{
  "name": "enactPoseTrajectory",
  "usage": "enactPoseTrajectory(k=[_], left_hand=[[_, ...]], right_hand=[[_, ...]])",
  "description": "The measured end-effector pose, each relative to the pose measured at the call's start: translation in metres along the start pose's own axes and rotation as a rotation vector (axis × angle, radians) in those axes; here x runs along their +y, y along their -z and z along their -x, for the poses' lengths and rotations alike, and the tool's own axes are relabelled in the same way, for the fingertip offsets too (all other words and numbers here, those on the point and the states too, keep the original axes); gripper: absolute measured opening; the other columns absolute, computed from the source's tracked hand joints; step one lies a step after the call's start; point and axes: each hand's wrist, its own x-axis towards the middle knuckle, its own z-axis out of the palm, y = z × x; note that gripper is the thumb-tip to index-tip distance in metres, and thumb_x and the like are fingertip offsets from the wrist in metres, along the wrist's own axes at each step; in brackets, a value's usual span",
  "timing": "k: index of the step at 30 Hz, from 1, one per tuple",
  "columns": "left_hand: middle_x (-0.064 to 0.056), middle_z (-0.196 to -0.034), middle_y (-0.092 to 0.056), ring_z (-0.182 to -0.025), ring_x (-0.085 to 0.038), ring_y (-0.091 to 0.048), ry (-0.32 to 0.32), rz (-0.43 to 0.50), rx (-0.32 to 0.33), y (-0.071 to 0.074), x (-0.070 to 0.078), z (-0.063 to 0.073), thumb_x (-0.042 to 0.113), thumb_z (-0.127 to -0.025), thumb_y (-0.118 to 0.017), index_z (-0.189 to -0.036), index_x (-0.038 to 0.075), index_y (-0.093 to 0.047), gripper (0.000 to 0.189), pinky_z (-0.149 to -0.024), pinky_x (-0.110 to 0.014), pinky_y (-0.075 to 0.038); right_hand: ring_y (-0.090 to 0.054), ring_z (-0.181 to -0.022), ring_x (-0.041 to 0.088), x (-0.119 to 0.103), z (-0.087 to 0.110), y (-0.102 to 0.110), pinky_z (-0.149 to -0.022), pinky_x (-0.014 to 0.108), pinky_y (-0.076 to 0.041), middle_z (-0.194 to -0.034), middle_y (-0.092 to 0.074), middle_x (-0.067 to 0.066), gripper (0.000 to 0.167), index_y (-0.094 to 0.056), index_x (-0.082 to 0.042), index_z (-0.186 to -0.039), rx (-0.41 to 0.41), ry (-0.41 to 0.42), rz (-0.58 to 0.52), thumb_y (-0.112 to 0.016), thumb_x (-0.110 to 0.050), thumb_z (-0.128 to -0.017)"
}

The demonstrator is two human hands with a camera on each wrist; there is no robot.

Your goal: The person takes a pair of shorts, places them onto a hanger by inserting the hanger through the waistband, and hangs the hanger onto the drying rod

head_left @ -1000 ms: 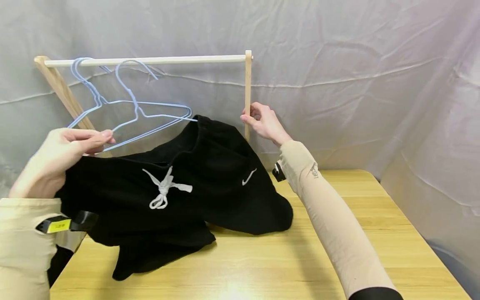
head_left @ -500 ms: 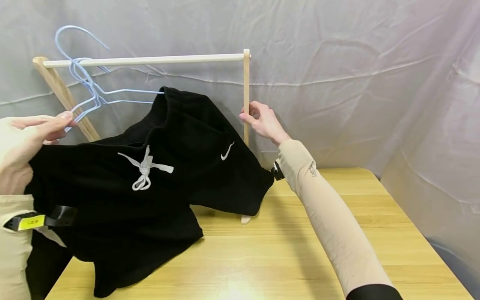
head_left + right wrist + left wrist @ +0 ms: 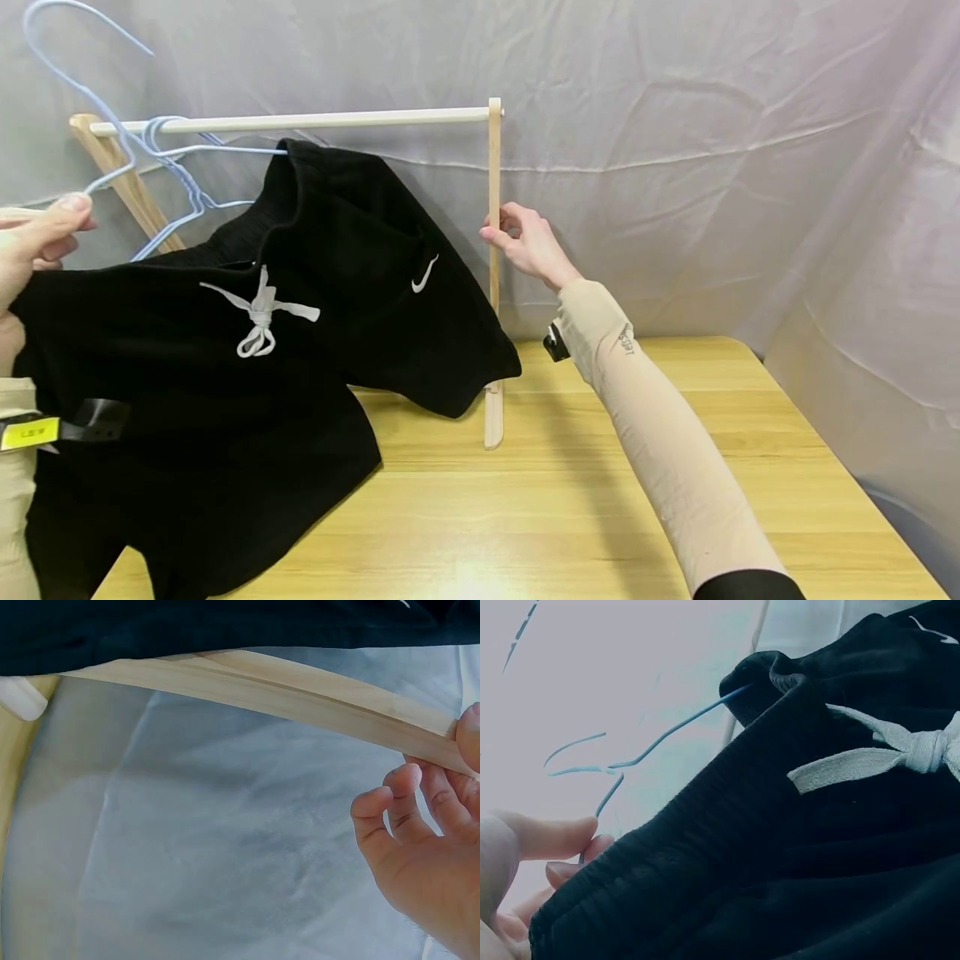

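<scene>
My left hand [image 3: 33, 242] pinches one shoulder wire of a light blue hanger [image 3: 90, 92] between thumb and fingers, at the far left of the head view. Black shorts [image 3: 180, 400] hang on this hanger, its other arm running into the waistband. A white drawstring bow [image 3: 261, 312] and a white swoosh mark the front of the shorts. The held hanger's hook rises above the rack's white rail [image 3: 337, 121]. My right hand [image 3: 528, 242] grips the rack's right wooden post [image 3: 494, 175]; in the right wrist view the thumb and fingers close around this post [image 3: 300, 705].
More light blue hangers [image 3: 197, 200] hang at the rail's left end, behind the held one. The left wooden post [image 3: 135, 196] slants down behind them. Under the rack lies a wood-grain table [image 3: 637, 500], with a grey cloth backdrop [image 3: 712, 167] behind.
My left hand has moved left and up with the hanger and shorts, lifting the hook from rail level to above it. The right hand stays on the post.
</scene>
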Motion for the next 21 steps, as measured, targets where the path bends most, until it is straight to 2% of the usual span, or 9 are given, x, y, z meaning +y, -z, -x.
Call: enactPoseTrajectory(k=[3, 6, 7, 8, 11, 14, 16, 18, 21], left_hand=[[0.016, -0.052, -0.046, -0.062, -0.001, -0.038, -0.033, 0.025, -0.002, 0.0, 0.003, -0.003, 0.033, -0.093, -0.072, -0.068, 0.032, -0.077, 0.025, -0.052, -0.02, -0.019], [0.018, -0.054, -0.044, -0.065, -0.004, -0.033, -0.079, -0.027, 0.023, -0.005, 0.013, -0.002, 0.032, -0.098, -0.066, -0.067, 0.034, -0.073, 0.032, -0.063, -0.018, -0.017], [0.02, -0.055, -0.043, -0.067, -0.003, -0.032, -0.091, -0.069, 0.052, -0.009, 0.017, 0.0, 0.033, -0.099, -0.064, -0.067, 0.038, -0.071, 0.033, -0.069, -0.016, -0.017], [0.02, -0.056, -0.042, -0.068, -0.004, -0.031, -0.1, -0.069, 0.077, -0.013, 0.022, 0.002, 0.033, -0.099, -0.064, -0.066, 0.038, -0.07, 0.034, -0.07, -0.015, -0.015], [0.018, -0.05, -0.041, -0.062, -0.003, -0.032, -0.152, -0.043, 0.134, -0.025, 0.035, 0.004, 0.03, -0.096, -0.068, -0.061, 0.037, -0.069, 0.036, -0.065, -0.013, -0.015], [0.021, -0.052, -0.045, -0.063, 0.0, -0.035, -0.164, -0.025, 0.225, -0.035, 0.043, 0.006, 0.028, -0.092, -0.071, -0.062, 0.037, -0.068, 0.032, -0.064, -0.011, -0.019], [0.024, -0.055, -0.049, -0.066, 0.003, -0.039, -0.172, -0.054, 0.305, -0.041, 0.043, 0.006, 0.027, -0.092, -0.072, -0.065, 0.038, -0.067, 0.03, -0.067, -0.01, -0.023], [0.026, -0.062, -0.055, -0.071, 0.005, -0.043, -0.15, -0.047, 0.377, -0.046, 0.041, 0.006, 0.026, -0.09, -0.075, -0.069, 0.037, -0.067, 0.025, -0.07, -0.009, -0.028], [0.025, -0.065, -0.06, -0.069, 0.007, -0.049, -0.144, -0.023, 0.453, -0.055, 0.037, 0.005, 0.023, -0.084, -0.081, -0.072, 0.034, -0.072, 0.018, -0.066, -0.009, -0.033]], right_hand=[[-0.067, -0.112, 0.027, 0.0, 0.0, 0.0, -0.097, 0.037, -0.049, -0.115, -0.071, 0.017, 0.025, -0.062, -0.002, -0.118, -0.005, -0.001, -0.001, -0.063, -0.02, -0.101], [-0.067, -0.112, 0.027, 0.0, 0.0, 0.0, -0.097, 0.038, -0.05, -0.116, -0.071, 0.018, 0.026, -0.062, -0.001, -0.118, -0.007, 0.001, -0.002, -0.063, -0.021, -0.101], [-0.067, -0.111, 0.028, 0.0, 0.0, 0.0, -0.097, 0.038, -0.05, -0.115, -0.071, 0.018, 0.026, -0.062, -0.001, -0.118, -0.005, 0.0, -0.004, -0.063, -0.021, -0.101], [-0.067, -0.111, 0.028, 0.001, 0.0, 0.0, -0.096, 0.038, -0.05, -0.115, -0.071, 0.018, 0.026, -0.062, -0.001, -0.118, -0.002, -0.002, -0.007, -0.063, -0.021, -0.1], [-0.068, -0.11, 0.028, 0.001, 0.001, 0.0, -0.095, 0.037, -0.05, -0.114, -0.071, 0.019, 0.026, -0.062, -0.001, -0.118, 0.005, -0.005, -0.012, -0.063, -0.02, -0.1], [-0.068, -0.11, 0.028, 0.002, 0.001, 0.0, -0.096, 0.036, -0.05, -0.114, -0.071, 0.019, 0.026, -0.062, -0.001, -0.119, 0.004, -0.006, -0.021, -0.063, -0.02, -0.101], [-0.068, -0.111, 0.028, 0.002, 0.001, 0.001, -0.096, 0.037, -0.05, -0.114, -0.071, 0.019, 0.026, -0.062, -0.001, -0.119, 0.002, -0.005, -0.023, -0.063, -0.019, -0.1], [-0.067, -0.112, 0.028, 0.002, 0.001, 0.001, -0.097, 0.037, -0.05, -0.114, -0.07, 0.019, 0.026, -0.062, -0.001, -0.119, 0.003, -0.002, -0.021, -0.063, -0.019, -0.1], [-0.065, -0.111, 0.026, 0.001, 0.001, 0.002, -0.095, 0.035, -0.048, -0.113, -0.071, 0.018, 0.026, -0.063, -0.002, -0.119, 0.008, 0.0, -0.007, -0.063, -0.02, -0.1]])
